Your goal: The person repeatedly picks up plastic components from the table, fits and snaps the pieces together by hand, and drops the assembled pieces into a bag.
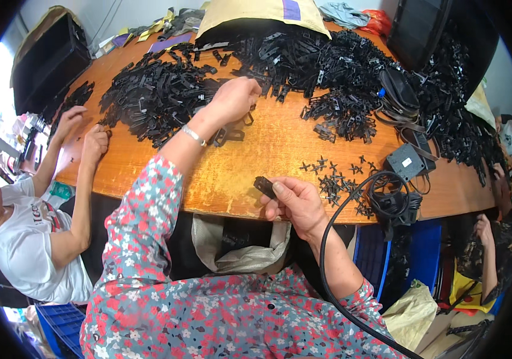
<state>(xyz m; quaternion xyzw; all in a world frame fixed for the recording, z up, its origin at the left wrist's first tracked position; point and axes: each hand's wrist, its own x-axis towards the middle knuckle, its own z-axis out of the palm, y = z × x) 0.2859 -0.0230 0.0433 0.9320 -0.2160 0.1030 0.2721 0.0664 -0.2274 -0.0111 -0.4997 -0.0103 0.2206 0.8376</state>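
My right hand is near the table's front edge, pinching a small black plastic clip between thumb and fingers. Its other fingers curl beneath. My left hand reaches out over the table, its fingers closed and pointing away; what they hold, if anything, is hidden. Beside it on the left lies a broad pile of black plastic clips. Several loose black pieces lie just below that hand. To the right of my right hand, small black cross-shaped parts are scattered on the wooden table.
A larger heap of black parts spills from a tan sack at the back. A black cable, a grey box and a black pouch lie right. A co-worker's hands work at left. An open bag hangs below the edge.
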